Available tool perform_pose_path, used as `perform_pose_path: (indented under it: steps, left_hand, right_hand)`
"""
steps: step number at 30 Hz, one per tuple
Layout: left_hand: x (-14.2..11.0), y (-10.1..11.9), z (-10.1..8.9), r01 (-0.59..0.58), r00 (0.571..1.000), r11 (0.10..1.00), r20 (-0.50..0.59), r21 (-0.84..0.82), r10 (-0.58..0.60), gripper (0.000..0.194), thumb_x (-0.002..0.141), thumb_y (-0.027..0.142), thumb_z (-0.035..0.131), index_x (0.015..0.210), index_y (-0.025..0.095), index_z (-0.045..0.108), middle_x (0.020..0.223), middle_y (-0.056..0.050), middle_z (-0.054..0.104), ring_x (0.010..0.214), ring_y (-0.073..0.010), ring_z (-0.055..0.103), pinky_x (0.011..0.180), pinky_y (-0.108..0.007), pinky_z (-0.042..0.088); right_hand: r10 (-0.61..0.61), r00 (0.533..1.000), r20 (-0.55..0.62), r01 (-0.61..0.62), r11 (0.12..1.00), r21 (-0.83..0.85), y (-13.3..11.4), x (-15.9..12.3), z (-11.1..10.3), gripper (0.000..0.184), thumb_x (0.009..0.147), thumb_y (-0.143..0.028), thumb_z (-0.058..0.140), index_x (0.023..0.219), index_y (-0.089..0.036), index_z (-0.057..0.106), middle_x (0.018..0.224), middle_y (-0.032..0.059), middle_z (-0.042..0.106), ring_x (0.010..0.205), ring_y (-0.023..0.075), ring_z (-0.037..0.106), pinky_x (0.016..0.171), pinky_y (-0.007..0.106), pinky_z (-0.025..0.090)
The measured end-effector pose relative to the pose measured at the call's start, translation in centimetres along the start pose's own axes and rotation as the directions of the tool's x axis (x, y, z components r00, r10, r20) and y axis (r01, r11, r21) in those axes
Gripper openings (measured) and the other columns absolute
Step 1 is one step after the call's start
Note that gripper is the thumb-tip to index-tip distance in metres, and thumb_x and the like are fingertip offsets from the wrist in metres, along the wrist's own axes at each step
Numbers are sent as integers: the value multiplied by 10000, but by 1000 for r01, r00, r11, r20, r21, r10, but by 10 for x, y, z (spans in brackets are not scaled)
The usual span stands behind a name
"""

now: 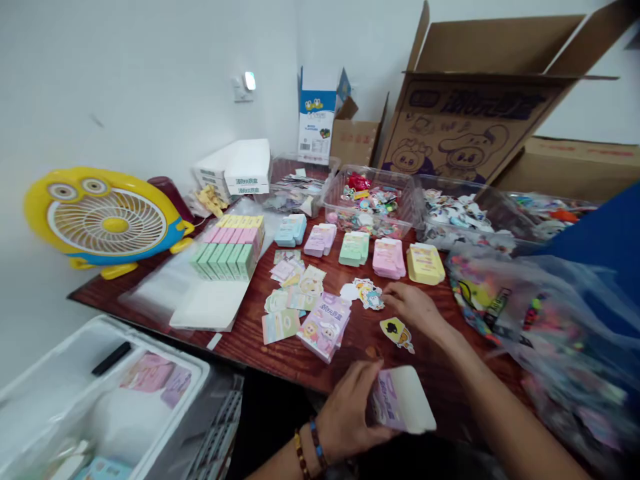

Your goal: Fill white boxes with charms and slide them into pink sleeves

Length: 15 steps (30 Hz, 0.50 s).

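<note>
My left hand point(350, 407) is wrapped round a small purple cardboard box point(387, 400), whose white flap points to the right. Over the table, my right hand point(413, 307) has its fingers bent together at the right edge of a small pile of cut-out cartoon stickers point(369, 295); whether a sticker is pinched there is hidden. Below that hand lies a yellow and black sticker point(397, 333). Flat purple boxes point(326, 327) rest left of the hands, beside scattered pastel cards point(281, 325).
Flat box stacks, including a yellow one point(425, 264), line up before clear plastic bins point(373, 200). Folded boxes point(223, 260) stand in a white tray at left, near a yellow fan point(115, 225). A foam bin point(195, 373) is lower left; plastic bags point(540, 320) lie right.
</note>
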<state>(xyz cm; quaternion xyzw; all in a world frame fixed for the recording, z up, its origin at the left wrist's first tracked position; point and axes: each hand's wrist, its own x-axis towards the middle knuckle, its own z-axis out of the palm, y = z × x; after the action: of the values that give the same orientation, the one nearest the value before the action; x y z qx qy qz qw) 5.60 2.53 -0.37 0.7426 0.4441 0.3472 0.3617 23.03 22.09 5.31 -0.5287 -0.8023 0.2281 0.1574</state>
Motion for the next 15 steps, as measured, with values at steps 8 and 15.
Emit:
perform_pose_path:
  steps: [8, 15]
  left_hand:
    - [0, -33, 20, -47, 997, 999, 62, 26, 45, 820, 812, 346, 701, 1490, 243, 250, 1311, -146, 550, 1181, -299, 566, 1019, -409, 491]
    - [4, -28, 12, 17, 997, 1000, 80, -25, -15, 718, 864, 308, 645, 1484, 275, 282, 1311, -126, 575, 1178, -273, 581, 1010, -380, 504]
  right_hand:
    - [-279, 892, 356, 330, 940, -89, -97, 108, 62, 365, 790, -435, 703, 1063, -203, 634, 1084, 67, 625, 934, 225, 621, 720, 274, 402]
    - [-148, 908, 393, 206, 973, -109, -98, 120, 86, 432, 669, -404, 791, 976, -204, 563, 1031, 61, 632, 857, 235, 637, 636, 270, 399]
